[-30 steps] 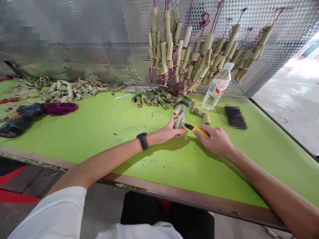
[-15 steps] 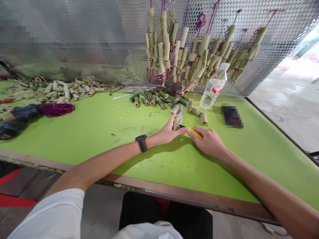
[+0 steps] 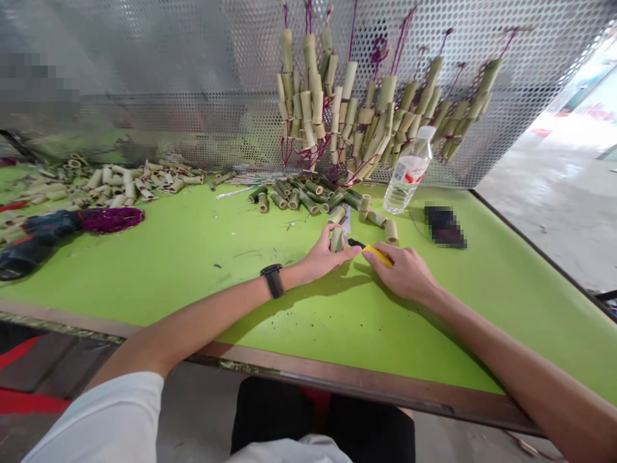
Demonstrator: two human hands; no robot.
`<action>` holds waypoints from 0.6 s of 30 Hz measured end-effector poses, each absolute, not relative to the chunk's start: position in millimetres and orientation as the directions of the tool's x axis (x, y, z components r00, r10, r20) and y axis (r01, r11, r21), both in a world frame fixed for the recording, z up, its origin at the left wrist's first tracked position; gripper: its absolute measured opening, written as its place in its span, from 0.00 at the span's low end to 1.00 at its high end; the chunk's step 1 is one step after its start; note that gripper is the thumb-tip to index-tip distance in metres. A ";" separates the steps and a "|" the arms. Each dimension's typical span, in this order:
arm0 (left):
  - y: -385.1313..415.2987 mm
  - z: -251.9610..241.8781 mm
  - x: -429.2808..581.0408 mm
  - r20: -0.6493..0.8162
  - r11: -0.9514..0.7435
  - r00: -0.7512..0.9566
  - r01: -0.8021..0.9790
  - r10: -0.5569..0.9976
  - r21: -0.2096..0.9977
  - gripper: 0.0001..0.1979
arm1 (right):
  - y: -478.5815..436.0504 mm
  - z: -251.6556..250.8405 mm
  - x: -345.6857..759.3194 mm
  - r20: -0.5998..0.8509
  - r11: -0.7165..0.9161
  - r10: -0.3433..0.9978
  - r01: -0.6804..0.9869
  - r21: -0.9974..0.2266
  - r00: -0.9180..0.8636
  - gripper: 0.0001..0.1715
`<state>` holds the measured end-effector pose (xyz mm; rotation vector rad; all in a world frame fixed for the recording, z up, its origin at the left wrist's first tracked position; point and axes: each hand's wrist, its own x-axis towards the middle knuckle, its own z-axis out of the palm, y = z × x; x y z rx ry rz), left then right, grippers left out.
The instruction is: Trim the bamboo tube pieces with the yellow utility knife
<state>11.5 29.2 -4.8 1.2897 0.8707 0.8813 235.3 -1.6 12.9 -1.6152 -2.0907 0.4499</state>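
My left hand (image 3: 324, 256) is closed around a short bamboo tube (image 3: 336, 239), holding it upright just above the green table (image 3: 193, 257). My right hand (image 3: 403, 272) grips a yellow utility knife (image 3: 375, 253), whose dark tip touches the tube's right side. A black watch (image 3: 272, 280) sits on my left wrist. Just beyond my hands lie a few loose cut tubes (image 3: 380, 221) and a heap of greener bamboo pieces (image 3: 303, 193).
Strung bamboo tubes (image 3: 357, 109) hang on purple cords from the perforated metal screen (image 3: 168, 83). A water bottle (image 3: 405, 172) and a dark pixelated object (image 3: 444, 226) lie right of my hands. At far left are pale tubes (image 3: 110, 180), purple cord (image 3: 110, 218) and a dark power tool (image 3: 33, 241).
My hands stay together on the tube and knife, and the tube has turned slightly in my left hand. The camera has shifted a little.
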 end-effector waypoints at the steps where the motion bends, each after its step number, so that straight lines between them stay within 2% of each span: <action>1: 29.1 -5.0 10.5 -0.042 0.066 0.425 -0.043 0.904 0.997 0.40 | -2.8 13.2 234.3 0.150 0.275 0.962 0.813 -0.514 -0.230 0.39; 5: 28.3 -6.3 7.6 0.012 -0.016 0.463 0.005 0.886 1.000 0.37 | -5.7 14.6 232.2 0.157 0.313 0.950 0.802 -0.508 -0.271 0.37; 9: 28.0 -6.5 7.6 0.062 -0.082 0.480 0.021 0.875 0.996 0.33 | -6.6 15.5 231.8 0.149 0.317 0.948 0.795 -0.517 -0.280 0.39; 14: 28.6 -8.0 11.1 0.057 -0.064 0.433 0.001 0.899 0.998 0.35 | -8.2 15.6 226.9 0.132 0.265 0.964 0.824 -0.501 -0.230 0.40; 18: 29.1 -9.5 14.0 0.039 -0.036 0.400 -0.015 0.916 0.999 0.33 | -9.1 17.5 223.2 0.129 0.217 0.976 0.857 -0.467 -0.177 0.41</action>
